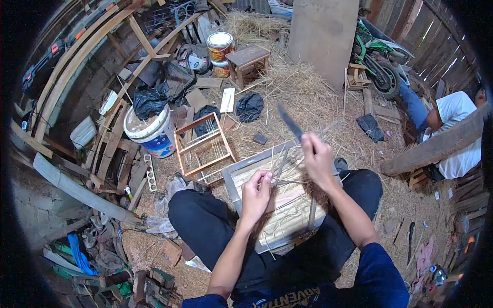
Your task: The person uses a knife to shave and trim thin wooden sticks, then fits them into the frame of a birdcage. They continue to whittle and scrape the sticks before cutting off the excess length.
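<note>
A knife (290, 122) with its blade pointing up and away is gripped in my right hand (318, 159), above the right side of a framed wooden board (238, 194) on my lap. Over the left part of that board, my left hand (256, 195) is closed, with thumb and fingers pinching thin strips (287, 180) that reach toward the right. More thin strips and straw-like bits lie loose on the board. The two hands are apart.
A small wooden frame (205, 165) stands beyond my left knee. Behind it are a white bucket (149, 134), stacked paint tubs (220, 46) and a stool (248, 55). At right, a person (454, 115) sits behind a wooden post (436, 146), near a green motorcycle (377, 61).
</note>
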A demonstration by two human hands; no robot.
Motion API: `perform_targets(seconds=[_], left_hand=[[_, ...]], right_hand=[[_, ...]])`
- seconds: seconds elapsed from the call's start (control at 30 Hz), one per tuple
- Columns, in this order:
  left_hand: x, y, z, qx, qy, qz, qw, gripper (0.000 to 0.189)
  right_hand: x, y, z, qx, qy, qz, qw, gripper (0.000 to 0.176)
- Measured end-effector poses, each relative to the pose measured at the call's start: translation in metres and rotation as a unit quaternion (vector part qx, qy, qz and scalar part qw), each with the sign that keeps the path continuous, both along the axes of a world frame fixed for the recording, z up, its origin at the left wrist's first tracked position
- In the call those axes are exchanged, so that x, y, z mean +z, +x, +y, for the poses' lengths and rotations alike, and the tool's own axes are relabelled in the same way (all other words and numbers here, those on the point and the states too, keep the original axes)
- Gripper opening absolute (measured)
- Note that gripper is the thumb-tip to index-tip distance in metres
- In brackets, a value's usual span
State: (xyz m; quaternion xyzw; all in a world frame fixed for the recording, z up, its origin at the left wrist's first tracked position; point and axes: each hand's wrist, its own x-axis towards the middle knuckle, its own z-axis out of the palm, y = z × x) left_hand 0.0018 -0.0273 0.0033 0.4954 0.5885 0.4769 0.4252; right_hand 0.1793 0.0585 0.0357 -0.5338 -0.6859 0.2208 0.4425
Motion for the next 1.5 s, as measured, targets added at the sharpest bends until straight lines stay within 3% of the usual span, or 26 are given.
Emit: perform_targets(seconds=[0.07, 0.13, 0.2, 0.3, 0.4, 0.43, 0.53, 0.57, 0.67, 0.7, 0.8, 0.93, 1.03, 1.17, 1.27, 1.4, 1.5], left_hand=[[-0.002, 0.003, 0.003, 0.006, 0.009, -0.021, 1.0, 0.024], [-0.007, 0.004, 0.002, 0.003, 0.009, -0.019, 1.0, 0.023], [-0.007, 0.003, 0.001, 0.008, -0.003, -0.018, 1.0, 0.023], [0.001, -0.001, 0.0, 0.012, 0.005, -0.027, 1.0, 0.024], [-0.001, 0.002, 0.005, 0.009, 0.026, -0.036, 0.999, 0.023], [-0.004, 0.003, 0.004, 0.013, 0.011, -0.031, 0.999, 0.023], [0.001, -0.001, 0.002, -0.001, 0.028, 0.001, 1.0, 0.023], [0.007, 0.001, 0.001, 0.006, 0.006, -0.029, 1.0, 0.024], [-0.001, 0.004, 0.0, 0.009, 0.012, -0.035, 0.999, 0.025], [0.0, 0.003, 0.002, 0.006, 0.019, -0.031, 0.999, 0.025], [0.0, -0.002, -0.003, 0.006, 0.019, -0.012, 1.0, 0.025], [0.0, 0.001, -0.001, 0.004, 0.01, -0.006, 1.0, 0.023], [-0.002, -0.002, -0.001, -0.001, -0.002, -0.006, 1.0, 0.023], [-0.015, -0.003, -0.004, 0.006, 0.001, -0.031, 1.0, 0.024], [-0.009, -0.007, 0.0, 0.004, 0.014, -0.049, 0.999, 0.024], [-0.011, -0.002, -0.003, -0.006, 0.011, -0.031, 0.999, 0.025], [-0.002, -0.005, 0.001, -0.011, 0.031, -0.031, 0.999, 0.025]], right_hand=[[0.01, 0.003, 0.001, -0.006, 0.03, 0.007, 1.0, 0.029], [-0.009, -0.004, -0.013, 0.046, -0.012, -0.088, 0.995, 0.029], [-0.016, -0.015, -0.015, 0.065, 0.02, -0.097, 0.993, 0.03], [0.002, -0.005, -0.002, 0.046, -0.047, -0.025, 0.998, 0.032], [-0.015, -0.006, -0.012, 0.076, -0.029, -0.128, 0.988, 0.035], [-0.019, -0.012, -0.013, 0.071, 0.016, -0.076, 0.994, 0.035], [0.005, -0.005, -0.004, 0.05, -0.061, -0.019, 0.997, 0.033], [0.011, -0.003, 0.0, 0.038, -0.037, -0.015, 0.999, 0.032], [-0.026, -0.015, -0.015, 0.075, 0.002, -0.022, 0.997, 0.034], [-0.022, -0.013, -0.013, 0.079, 0.029, -0.101, 0.991, 0.032], [0.002, -0.007, 0.004, 0.039, -0.037, -0.013, 0.998, 0.028], [-0.019, -0.015, -0.014, 0.09, 0.0, -0.1, 0.991, 0.035], [-0.002, -0.007, 0.001, 0.051, -0.058, -0.013, 0.997, 0.035], [-0.026, -0.016, -0.017, 0.086, 0.012, -0.074, 0.993, 0.036], [-0.004, -0.008, -0.001, 0.053, -0.087, -0.028, 0.994, 0.036], [-0.026, -0.018, -0.016, 0.082, 0.031, -0.087, 0.992, 0.038], [-0.006, -0.008, -0.002, 0.054, -0.068, -0.008, 0.996, 0.037]])
